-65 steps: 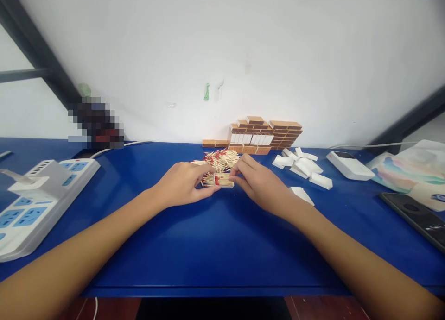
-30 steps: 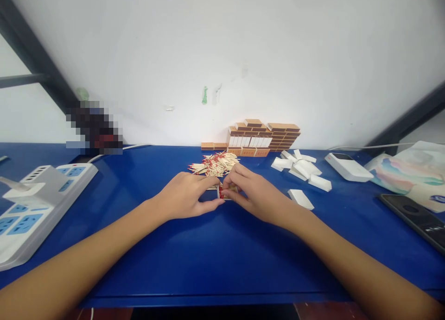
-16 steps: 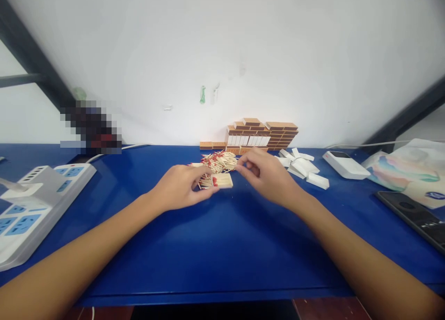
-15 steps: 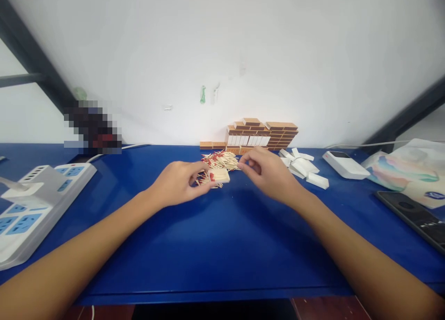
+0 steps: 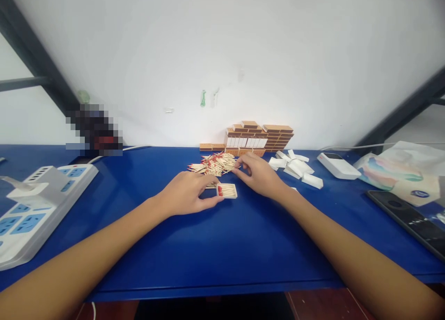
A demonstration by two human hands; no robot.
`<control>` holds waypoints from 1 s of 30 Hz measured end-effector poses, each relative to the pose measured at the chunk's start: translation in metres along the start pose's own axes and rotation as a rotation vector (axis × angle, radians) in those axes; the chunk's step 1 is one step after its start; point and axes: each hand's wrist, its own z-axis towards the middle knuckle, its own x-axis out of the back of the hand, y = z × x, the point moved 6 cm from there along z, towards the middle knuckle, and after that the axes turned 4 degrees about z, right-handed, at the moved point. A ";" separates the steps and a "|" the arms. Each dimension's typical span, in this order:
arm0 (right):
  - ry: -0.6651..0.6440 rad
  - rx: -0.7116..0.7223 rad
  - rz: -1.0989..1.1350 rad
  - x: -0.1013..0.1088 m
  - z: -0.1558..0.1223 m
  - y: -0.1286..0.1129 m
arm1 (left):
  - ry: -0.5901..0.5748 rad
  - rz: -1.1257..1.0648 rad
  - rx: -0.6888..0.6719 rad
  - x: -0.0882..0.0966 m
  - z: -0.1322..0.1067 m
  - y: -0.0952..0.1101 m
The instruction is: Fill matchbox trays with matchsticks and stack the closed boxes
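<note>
A small open matchbox tray (image 5: 227,190) with red-tipped matches in it lies on the blue table (image 5: 215,246). My left hand (image 5: 189,195) rests beside it, fingers curled, thumb and fingertips holding the tray's left end. My right hand (image 5: 259,174) reaches to the right edge of a loose pile of matches (image 5: 213,164) just behind the tray, fingertips pinched together at the pile. What the right fingers hold is too small to see.
Stacked brown matchbox sleeves (image 5: 259,137) stand against the white wall. White empty trays (image 5: 295,167) lie right of the pile. A white power strip (image 5: 31,204) sits far left. A white device (image 5: 339,166), a plastic bag (image 5: 399,172) and a dark phone (image 5: 406,216) are at the right.
The tray, lifted and tilted half a second ago, now lies flat on the table. My right hand moved from above the tray back to the match pile.
</note>
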 end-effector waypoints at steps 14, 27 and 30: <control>-0.055 0.029 -0.111 -0.017 0.013 -0.005 | 0.013 0.034 -0.030 -0.004 -0.003 0.004; -0.153 0.009 -0.251 -0.013 0.010 0.005 | 0.003 0.106 0.019 -0.002 0.000 -0.007; -0.141 0.026 -0.171 -0.001 0.003 0.001 | 0.003 0.130 0.053 -0.001 0.001 -0.012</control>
